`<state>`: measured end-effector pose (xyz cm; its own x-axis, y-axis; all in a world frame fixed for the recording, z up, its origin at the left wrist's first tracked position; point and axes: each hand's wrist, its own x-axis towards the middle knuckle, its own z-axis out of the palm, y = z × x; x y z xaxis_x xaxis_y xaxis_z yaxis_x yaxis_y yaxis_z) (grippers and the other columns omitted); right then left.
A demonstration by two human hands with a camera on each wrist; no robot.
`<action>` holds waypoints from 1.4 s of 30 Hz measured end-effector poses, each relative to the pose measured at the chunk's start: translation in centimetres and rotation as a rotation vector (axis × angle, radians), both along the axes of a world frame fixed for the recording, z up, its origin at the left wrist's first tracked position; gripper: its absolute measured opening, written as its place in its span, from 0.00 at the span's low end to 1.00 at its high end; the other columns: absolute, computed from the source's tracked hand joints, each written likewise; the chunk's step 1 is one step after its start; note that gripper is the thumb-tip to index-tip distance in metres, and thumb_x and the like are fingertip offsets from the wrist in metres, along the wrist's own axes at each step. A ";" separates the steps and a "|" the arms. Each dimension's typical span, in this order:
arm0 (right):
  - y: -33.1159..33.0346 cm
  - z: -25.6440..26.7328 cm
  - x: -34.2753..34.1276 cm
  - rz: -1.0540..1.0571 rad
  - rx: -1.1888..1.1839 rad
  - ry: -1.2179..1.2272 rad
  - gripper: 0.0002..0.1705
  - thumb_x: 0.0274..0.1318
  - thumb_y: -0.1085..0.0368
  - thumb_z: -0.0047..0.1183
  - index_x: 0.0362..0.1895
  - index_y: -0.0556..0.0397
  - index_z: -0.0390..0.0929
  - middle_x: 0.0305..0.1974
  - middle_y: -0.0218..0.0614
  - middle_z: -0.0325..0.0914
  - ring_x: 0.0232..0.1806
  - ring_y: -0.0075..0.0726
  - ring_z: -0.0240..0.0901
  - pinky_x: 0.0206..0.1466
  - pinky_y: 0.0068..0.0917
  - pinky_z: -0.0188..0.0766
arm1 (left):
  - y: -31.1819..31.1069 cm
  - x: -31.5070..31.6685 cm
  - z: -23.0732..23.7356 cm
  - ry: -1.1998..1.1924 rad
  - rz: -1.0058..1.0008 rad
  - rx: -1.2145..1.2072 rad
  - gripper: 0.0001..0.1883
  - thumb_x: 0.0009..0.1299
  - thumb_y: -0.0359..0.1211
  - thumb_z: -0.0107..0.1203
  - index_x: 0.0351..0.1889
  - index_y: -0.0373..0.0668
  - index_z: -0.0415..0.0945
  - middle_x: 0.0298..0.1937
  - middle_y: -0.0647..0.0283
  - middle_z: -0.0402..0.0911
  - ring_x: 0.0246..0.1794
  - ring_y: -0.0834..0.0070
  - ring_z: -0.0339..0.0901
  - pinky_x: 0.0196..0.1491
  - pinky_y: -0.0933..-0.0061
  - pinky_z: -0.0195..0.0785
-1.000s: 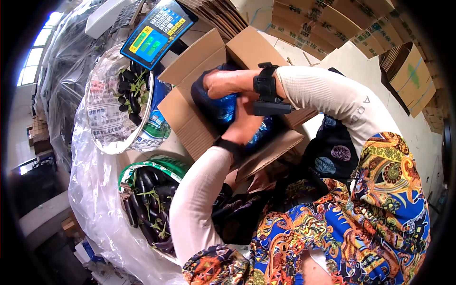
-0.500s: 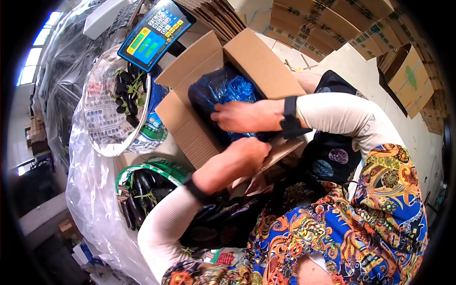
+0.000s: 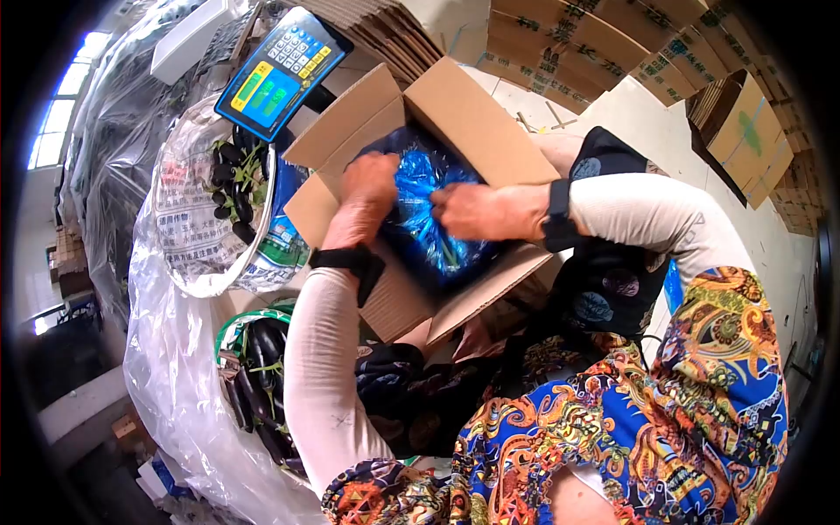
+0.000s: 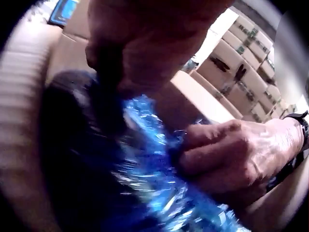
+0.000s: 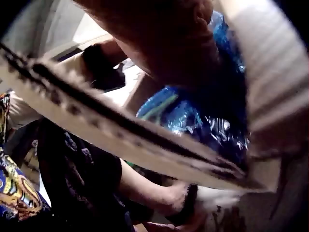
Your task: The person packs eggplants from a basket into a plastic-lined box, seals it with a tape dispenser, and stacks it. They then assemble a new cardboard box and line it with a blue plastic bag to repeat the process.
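Note:
A shiny blue plastic bag, its top gathered and crinkled, fills the open cardboard box. Fingers of my left hand curl into the bag's far left side, gripping the plastic; the hand itself hides its fingertips. From the right, my right hand pinches the gathered plastic near the bag's middle. In the left wrist view, crumpled bag film runs between both hands, with the right hand's fingers bent into it. Dark film lines the box's inner walls.
A scale display stands beyond the box's left corner. Eggplants lie in a white-rimmed basket at left, more eggplants in a green-rimmed basket below. Stacked cartons line the back. Box flaps stick out around the hands.
My left hand moved from the box's near edge up to the bag's far left side. The right hand shifted slightly right, and the bag's top is now drawn together into a bunch.

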<state>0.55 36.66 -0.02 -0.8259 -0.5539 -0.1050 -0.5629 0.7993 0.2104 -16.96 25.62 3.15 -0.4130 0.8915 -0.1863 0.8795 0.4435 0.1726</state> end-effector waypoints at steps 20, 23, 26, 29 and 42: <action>1.6 2.6 -5.7 -0.585 -0.836 -0.196 0.20 0.43 0.74 0.59 0.45 0.55 0.78 0.37 0.52 0.78 0.40 0.66 0.75 0.41 0.49 0.74 | -2.7 12.3 -2.2 -0.070 -0.366 0.216 0.12 0.61 0.29 0.52 0.39 0.35 0.82 0.43 0.55 0.77 0.50 0.58 0.70 0.53 0.59 0.62; 1.4 1.4 -4.8 -0.407 -0.770 -0.120 0.21 0.36 0.77 0.56 0.41 0.52 0.75 0.39 0.44 0.73 0.42 0.58 0.74 0.41 0.45 0.73 | -3.8 11.1 -1.2 -0.446 -0.512 -0.011 0.08 0.65 0.31 0.53 0.41 0.40 0.78 0.48 0.53 0.77 0.51 0.56 0.72 0.55 0.55 0.64; 1.4 1.0 -3.9 -0.239 -0.580 -0.050 0.14 0.44 0.71 0.55 0.39 0.52 0.76 0.39 0.38 0.74 0.46 0.48 0.75 0.40 0.42 0.75 | -3.7 6.6 4.8 -0.580 -0.430 -0.172 0.13 0.65 0.31 0.55 0.47 0.40 0.78 0.47 0.49 0.78 0.51 0.54 0.75 0.53 0.57 0.68; 1.4 0.6 -1.9 -0.026 -0.208 0.031 0.10 0.51 0.63 0.51 0.36 0.52 0.78 0.37 0.33 0.74 0.42 0.39 0.72 0.38 0.32 0.74 | -3.5 3.0 9.0 0.091 -0.088 0.633 0.16 0.64 0.30 0.57 0.51 0.39 0.77 0.47 0.49 0.78 0.48 0.54 0.76 0.52 0.58 0.69; -0.1 0.9 0.5 -0.207 -0.019 -0.095 0.18 0.57 0.62 0.48 0.46 0.60 0.80 0.54 0.48 0.74 0.63 0.48 0.64 0.61 0.41 0.58 | -6.0 0.5 -0.1 0.187 -0.244 0.505 0.23 0.64 0.38 0.61 0.57 0.46 0.74 0.54 0.54 0.77 0.54 0.54 0.75 0.53 0.58 0.69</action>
